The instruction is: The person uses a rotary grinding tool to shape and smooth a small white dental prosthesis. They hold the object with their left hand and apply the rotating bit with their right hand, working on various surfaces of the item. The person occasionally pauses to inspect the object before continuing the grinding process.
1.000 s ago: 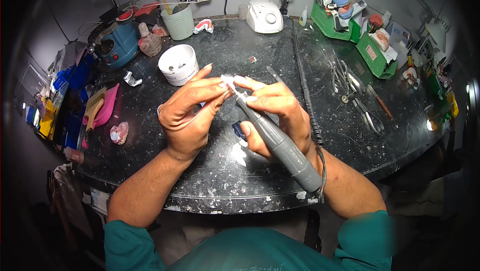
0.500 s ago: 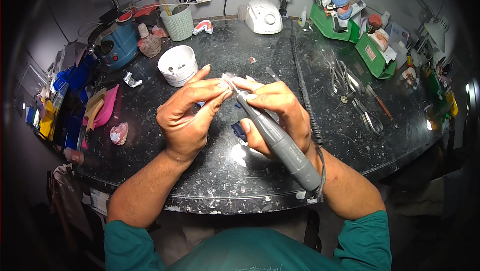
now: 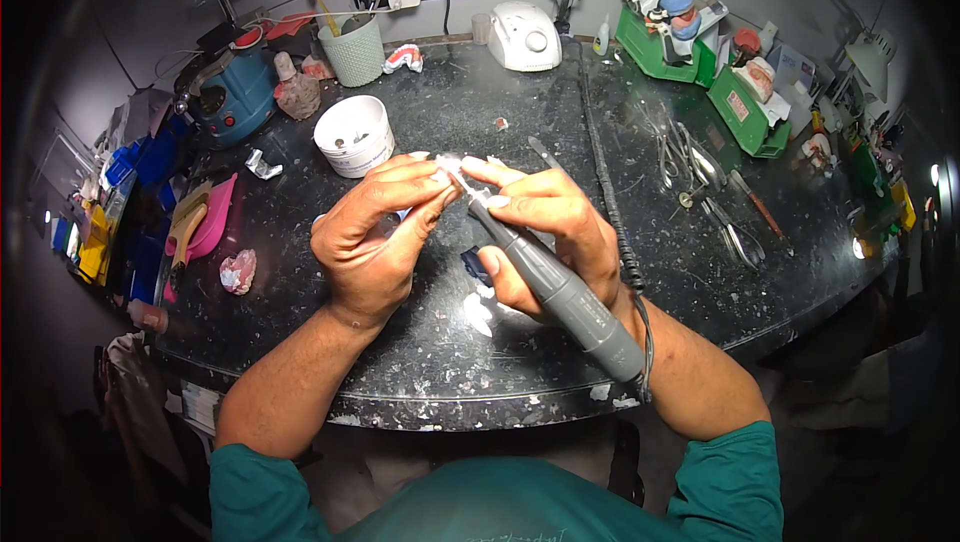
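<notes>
My right hand (image 3: 560, 227) is wrapped round a grey rotary handpiece (image 3: 560, 297), its narrow tip pointing up and left. A coiled black cord (image 3: 612, 187) runs near that hand toward the back of the bench. My left hand (image 3: 375, 222) pinches a small whitish, translucent piece (image 3: 450, 164) between thumb and fingers. The handpiece's tip meets or nearly meets this piece; the fingers hide most of it, so its kind cannot be told. Just beyond my left fingers stands a white tub (image 3: 356, 137) with a few small bits inside.
A white control box (image 3: 525, 37) sits at the back. Pliers and metal hand tools (image 3: 690, 157) lie at right, below green bins (image 3: 745, 112). At left are a pink dustpan (image 3: 212, 227) with a brush, a pinkish lump (image 3: 238, 271) and a blue machine (image 3: 230, 92).
Both hands keep their grips. My left fingertips have lifted and closed slightly, and the small piece and handpiece tip have shifted a little to the left.
</notes>
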A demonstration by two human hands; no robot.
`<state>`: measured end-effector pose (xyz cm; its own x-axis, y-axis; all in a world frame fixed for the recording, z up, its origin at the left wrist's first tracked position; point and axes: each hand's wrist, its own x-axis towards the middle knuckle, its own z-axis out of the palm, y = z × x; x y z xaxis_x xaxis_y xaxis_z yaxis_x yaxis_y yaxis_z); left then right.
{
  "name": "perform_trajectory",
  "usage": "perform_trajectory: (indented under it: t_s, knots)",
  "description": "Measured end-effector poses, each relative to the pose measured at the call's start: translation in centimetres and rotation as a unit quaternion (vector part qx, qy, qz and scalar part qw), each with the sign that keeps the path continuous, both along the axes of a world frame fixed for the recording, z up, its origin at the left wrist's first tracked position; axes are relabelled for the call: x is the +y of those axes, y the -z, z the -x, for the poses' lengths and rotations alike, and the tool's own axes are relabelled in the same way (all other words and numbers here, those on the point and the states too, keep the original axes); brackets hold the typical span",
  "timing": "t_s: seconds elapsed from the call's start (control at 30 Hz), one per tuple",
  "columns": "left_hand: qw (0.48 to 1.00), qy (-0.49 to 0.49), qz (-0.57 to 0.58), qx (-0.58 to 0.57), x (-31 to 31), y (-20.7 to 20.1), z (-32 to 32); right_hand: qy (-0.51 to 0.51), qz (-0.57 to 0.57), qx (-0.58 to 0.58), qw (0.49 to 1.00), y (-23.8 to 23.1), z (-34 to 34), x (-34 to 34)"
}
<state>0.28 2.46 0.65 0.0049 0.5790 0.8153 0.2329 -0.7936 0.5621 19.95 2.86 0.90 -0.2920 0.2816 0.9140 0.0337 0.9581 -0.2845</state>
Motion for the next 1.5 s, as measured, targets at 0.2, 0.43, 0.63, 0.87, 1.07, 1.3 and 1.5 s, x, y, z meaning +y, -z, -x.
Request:
perform_trajectory:
  t_s: [0.2,0.43,0.63,0.87,1.07,1.3,1.5]
  knots:
    - [1.0,0.004,-0.016,0.014,0.0,-0.3,0.0,0.004,-0.002,0.0,1.0,-0.3,0.0,-0.2]
    - [0.999,0.007,-0.032,0.018,0.1,-0.2,0.1,0.013,0.027,0.038,0.999,-0.3,0.6,-0.6]
    - [0.999,0.006,-0.04,0.027,0.3,-0.2,0.3,0.001,0.02,0.023,1.0,-0.4,0.4,-0.8]
    - [0.999,0.026,-0.012,-0.026,0.4,0.3,0.0,-0.007,0.028,0.057,0.998,0.1,0.3,-0.3]
    - [0.994,0.097,0.03,-0.043,0.1,0.3,-0.2,0.05,0.19,0.083,0.977,0.0,-0.1,-0.5]
    - [0.981,0.135,0.106,-0.086,-0.8,0.1,-1.1,0.026,0.173,0.106,0.979,0.1,0.4,-0.7]
    - [0.977,0.122,0.153,-0.083,-0.8,0.1,-0.8,0.094,0.034,0.067,0.993,-0.1,-0.2,0.3]
